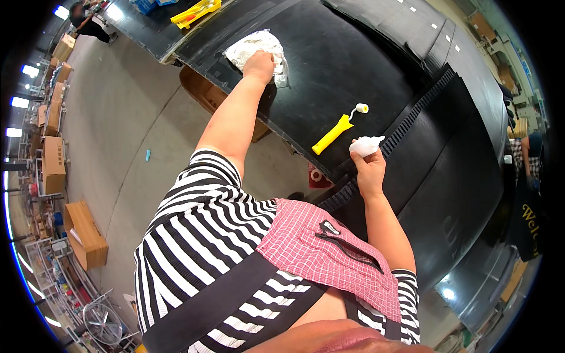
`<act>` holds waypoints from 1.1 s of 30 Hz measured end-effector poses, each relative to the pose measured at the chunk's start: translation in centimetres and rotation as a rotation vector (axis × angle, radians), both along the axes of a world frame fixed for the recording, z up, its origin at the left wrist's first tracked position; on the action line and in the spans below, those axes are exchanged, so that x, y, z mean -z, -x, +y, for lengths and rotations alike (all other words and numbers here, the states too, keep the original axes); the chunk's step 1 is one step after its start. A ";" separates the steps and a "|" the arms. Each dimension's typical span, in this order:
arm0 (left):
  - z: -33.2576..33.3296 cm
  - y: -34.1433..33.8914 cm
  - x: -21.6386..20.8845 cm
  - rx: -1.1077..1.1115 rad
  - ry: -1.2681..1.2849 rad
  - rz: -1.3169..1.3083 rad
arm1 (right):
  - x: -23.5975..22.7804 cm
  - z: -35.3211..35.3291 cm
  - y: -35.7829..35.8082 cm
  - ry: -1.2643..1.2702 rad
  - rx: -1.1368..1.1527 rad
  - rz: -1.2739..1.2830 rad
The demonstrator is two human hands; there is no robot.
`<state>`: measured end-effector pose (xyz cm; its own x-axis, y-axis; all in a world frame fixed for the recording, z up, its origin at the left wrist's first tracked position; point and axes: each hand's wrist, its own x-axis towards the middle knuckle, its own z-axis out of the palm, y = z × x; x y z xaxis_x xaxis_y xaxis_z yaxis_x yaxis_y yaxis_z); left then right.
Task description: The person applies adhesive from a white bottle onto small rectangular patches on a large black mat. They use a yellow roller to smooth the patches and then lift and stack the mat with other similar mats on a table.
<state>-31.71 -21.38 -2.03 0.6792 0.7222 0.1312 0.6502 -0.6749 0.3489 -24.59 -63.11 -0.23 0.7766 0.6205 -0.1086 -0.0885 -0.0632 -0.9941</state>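
At the far left of the black table, my left hand (259,66) is closed over a clear plastic bag with white contents (250,48); its fingertips are partly hidden. Closer in and to the right, my right hand (370,170) is closed round a small rounded white thing (365,146) with a narrow tip pointing right; its exact kind is unclear. Just beyond my right hand lies a small paint roller (333,134) with a yellow handle and a white roller head, touched by neither hand.
Ribbed black sheets (438,182) lie on the right side of the black table (318,65). A yellow tray (195,13) sits at the far left. Cardboard boxes (86,235) stand on the floor at left, and a person (88,23) is in the distance.
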 end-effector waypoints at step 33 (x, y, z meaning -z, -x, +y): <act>-0.9 0.1 0.5 -0.008 -0.102 -0.085 | -0.8 -3.0 1.2 -0.111 0.181 0.092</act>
<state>-31.80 -22.26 -2.52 0.6564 0.7078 0.2609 0.6269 -0.7042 0.3333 -25.83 -66.09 0.57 0.8663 0.4842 -0.1230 -0.1789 0.0707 -0.9813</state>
